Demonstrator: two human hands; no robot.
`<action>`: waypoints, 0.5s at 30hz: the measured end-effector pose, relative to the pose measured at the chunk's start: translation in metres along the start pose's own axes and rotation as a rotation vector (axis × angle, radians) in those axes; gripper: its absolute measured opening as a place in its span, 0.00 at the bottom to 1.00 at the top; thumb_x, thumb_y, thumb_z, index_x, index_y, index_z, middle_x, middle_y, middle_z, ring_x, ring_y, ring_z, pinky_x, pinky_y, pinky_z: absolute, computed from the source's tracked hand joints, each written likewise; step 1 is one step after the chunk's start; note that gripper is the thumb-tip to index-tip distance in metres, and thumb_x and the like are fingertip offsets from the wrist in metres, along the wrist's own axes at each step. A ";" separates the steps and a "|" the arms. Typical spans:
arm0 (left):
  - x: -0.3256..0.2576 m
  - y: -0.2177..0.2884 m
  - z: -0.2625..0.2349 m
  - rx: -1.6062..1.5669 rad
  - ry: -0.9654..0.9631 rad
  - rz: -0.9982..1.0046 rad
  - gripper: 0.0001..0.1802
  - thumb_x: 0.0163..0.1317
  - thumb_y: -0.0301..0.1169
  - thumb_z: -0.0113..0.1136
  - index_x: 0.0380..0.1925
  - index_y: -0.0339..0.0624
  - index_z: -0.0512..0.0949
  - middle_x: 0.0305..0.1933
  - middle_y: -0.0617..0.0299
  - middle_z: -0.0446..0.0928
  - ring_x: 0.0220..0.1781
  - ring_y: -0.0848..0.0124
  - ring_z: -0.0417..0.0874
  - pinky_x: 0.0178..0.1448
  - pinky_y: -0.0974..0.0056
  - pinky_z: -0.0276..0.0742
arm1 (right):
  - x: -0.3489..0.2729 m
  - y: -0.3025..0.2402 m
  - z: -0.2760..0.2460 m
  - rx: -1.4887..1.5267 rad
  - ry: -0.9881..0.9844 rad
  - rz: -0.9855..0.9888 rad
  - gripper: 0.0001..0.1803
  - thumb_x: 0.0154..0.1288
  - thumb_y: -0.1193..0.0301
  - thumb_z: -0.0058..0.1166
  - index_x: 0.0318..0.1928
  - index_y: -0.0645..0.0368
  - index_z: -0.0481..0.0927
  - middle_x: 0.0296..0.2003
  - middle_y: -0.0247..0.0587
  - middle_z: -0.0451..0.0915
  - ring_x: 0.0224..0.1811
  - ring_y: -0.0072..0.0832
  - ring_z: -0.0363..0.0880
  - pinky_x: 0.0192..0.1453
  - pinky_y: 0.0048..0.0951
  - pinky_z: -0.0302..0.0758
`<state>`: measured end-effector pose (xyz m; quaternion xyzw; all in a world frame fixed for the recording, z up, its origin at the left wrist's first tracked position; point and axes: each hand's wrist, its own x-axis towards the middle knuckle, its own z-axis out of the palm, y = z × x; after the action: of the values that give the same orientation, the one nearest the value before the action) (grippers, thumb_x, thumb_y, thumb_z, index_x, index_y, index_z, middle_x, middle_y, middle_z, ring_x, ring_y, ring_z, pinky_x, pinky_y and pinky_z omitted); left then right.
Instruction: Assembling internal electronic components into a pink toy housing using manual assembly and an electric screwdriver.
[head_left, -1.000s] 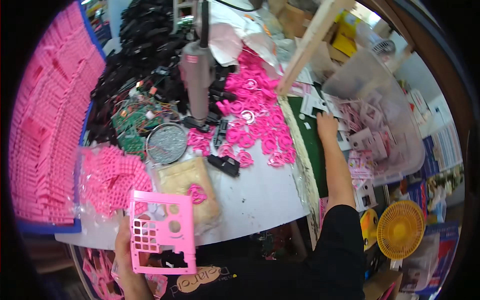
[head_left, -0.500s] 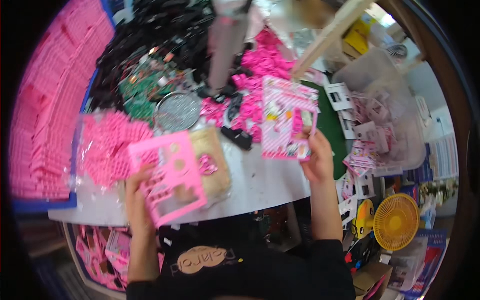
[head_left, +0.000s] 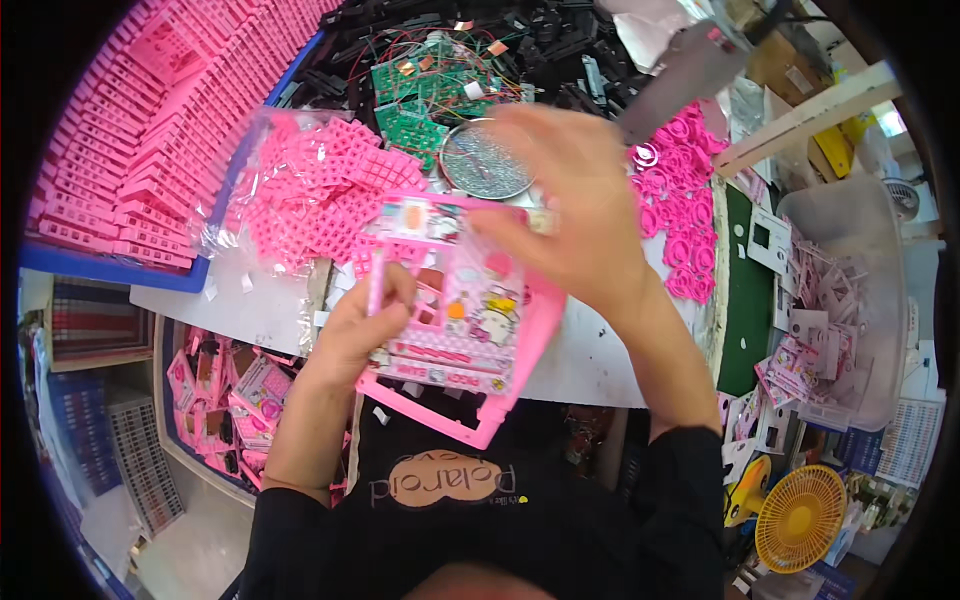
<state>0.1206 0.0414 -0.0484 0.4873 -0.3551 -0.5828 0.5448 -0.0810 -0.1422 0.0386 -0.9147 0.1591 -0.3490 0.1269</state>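
Observation:
My left hand is closed around the left edge of a pink plastic panel, its fingers coming through the window opening of a printed sheet. The printed sheet, pink and white with cartoon pictures, lies over the panel's face, slightly askew, and the panel's lower and right borders show past it. Above the upper right corner of both is my right hand, its thumb side close to the sheet's top edge. Motion smears its fingers, so I cannot make out whether they touch or grip anything.
A round metal dish stands beyond the hands, beside green circuit boards. Pink grid pieces fill a clear bag at left. Pink rings lie at right. A blue crate holds pink panels; a grey post rises at upper right.
The panel and sheet, held apart before in separate hands, are now together in front of me. My right hand has let go of the sheet's side edge and moved left and up.

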 end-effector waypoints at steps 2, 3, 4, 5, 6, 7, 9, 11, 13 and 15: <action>-0.008 0.009 0.000 -0.180 0.009 0.064 0.13 0.61 0.33 0.64 0.39 0.46 0.70 0.40 0.67 0.76 0.43 0.78 0.76 0.44 0.72 0.69 | -0.049 0.003 0.010 0.530 0.088 0.283 0.39 0.55 0.67 0.68 0.66 0.63 0.68 0.59 0.49 0.75 0.59 0.40 0.77 0.60 0.39 0.75; -0.013 0.014 0.000 -0.272 0.024 0.102 0.12 0.61 0.33 0.63 0.39 0.46 0.70 0.41 0.66 0.77 0.43 0.78 0.77 0.45 0.72 0.69 | -0.078 0.002 0.028 1.031 0.098 0.552 0.43 0.58 0.69 0.68 0.71 0.63 0.61 0.63 0.49 0.71 0.62 0.38 0.74 0.66 0.39 0.72; -0.010 0.006 -0.006 -0.247 0.000 0.086 0.17 0.61 0.29 0.61 0.49 0.41 0.72 0.46 0.64 0.77 0.46 0.75 0.77 0.56 0.66 0.71 | -0.099 -0.015 0.042 1.303 0.030 0.652 0.42 0.61 0.70 0.66 0.72 0.64 0.59 0.63 0.47 0.71 0.62 0.36 0.74 0.66 0.38 0.72; -0.005 0.005 0.003 -0.173 0.099 0.097 0.22 0.61 0.29 0.60 0.55 0.39 0.69 0.49 0.62 0.76 0.47 0.73 0.77 0.61 0.64 0.69 | -0.120 -0.030 0.061 1.555 -0.026 0.786 0.41 0.64 0.71 0.64 0.72 0.64 0.58 0.63 0.45 0.71 0.61 0.33 0.74 0.65 0.36 0.73; -0.001 0.005 0.019 -0.091 0.203 0.108 0.27 0.62 0.28 0.60 0.61 0.37 0.67 0.52 0.61 0.76 0.48 0.72 0.77 0.65 0.62 0.67 | -0.132 -0.046 0.076 1.485 -0.033 0.867 0.38 0.67 0.71 0.62 0.72 0.64 0.58 0.62 0.43 0.72 0.59 0.32 0.76 0.63 0.35 0.75; -0.001 0.004 0.028 -0.010 0.313 0.124 0.32 0.62 0.27 0.59 0.67 0.34 0.64 0.55 0.59 0.75 0.49 0.71 0.77 0.70 0.60 0.64 | -0.129 -0.050 0.080 1.486 0.017 0.870 0.36 0.68 0.71 0.61 0.71 0.65 0.60 0.61 0.43 0.73 0.58 0.30 0.76 0.62 0.34 0.76; 0.004 -0.009 0.015 0.472 0.358 0.298 0.47 0.57 0.22 0.61 0.76 0.33 0.51 0.56 0.57 0.70 0.49 0.70 0.75 0.74 0.59 0.58 | -0.119 -0.054 0.080 1.483 0.118 0.877 0.31 0.69 0.73 0.59 0.69 0.65 0.62 0.59 0.42 0.75 0.55 0.27 0.77 0.59 0.32 0.77; 0.002 0.006 0.037 0.402 0.390 0.280 0.50 0.53 0.20 0.63 0.76 0.33 0.50 0.54 0.56 0.69 0.46 0.72 0.73 0.68 0.62 0.65 | -0.111 -0.057 0.075 1.379 0.121 0.791 0.26 0.71 0.72 0.56 0.65 0.65 0.64 0.54 0.42 0.78 0.53 0.25 0.78 0.56 0.30 0.78; 0.003 0.010 0.040 0.527 0.424 0.315 0.54 0.49 0.19 0.67 0.76 0.33 0.50 0.51 0.58 0.68 0.42 0.75 0.70 0.53 0.67 0.71 | -0.109 -0.059 0.070 1.303 0.067 0.709 0.25 0.72 0.72 0.55 0.65 0.66 0.64 0.52 0.43 0.79 0.52 0.24 0.78 0.54 0.29 0.78; 0.008 0.006 0.035 0.606 0.464 0.308 0.55 0.49 0.19 0.68 0.76 0.34 0.49 0.52 0.58 0.68 0.40 0.76 0.70 0.47 0.69 0.72 | -0.115 -0.054 0.065 1.398 0.029 0.806 0.25 0.73 0.70 0.55 0.65 0.66 0.65 0.52 0.43 0.79 0.52 0.24 0.78 0.54 0.29 0.78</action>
<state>0.0895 0.0285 -0.0345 0.6854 -0.4473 -0.2381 0.5229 -0.1069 -0.0411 -0.0582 -0.4915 0.2233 -0.3071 0.7837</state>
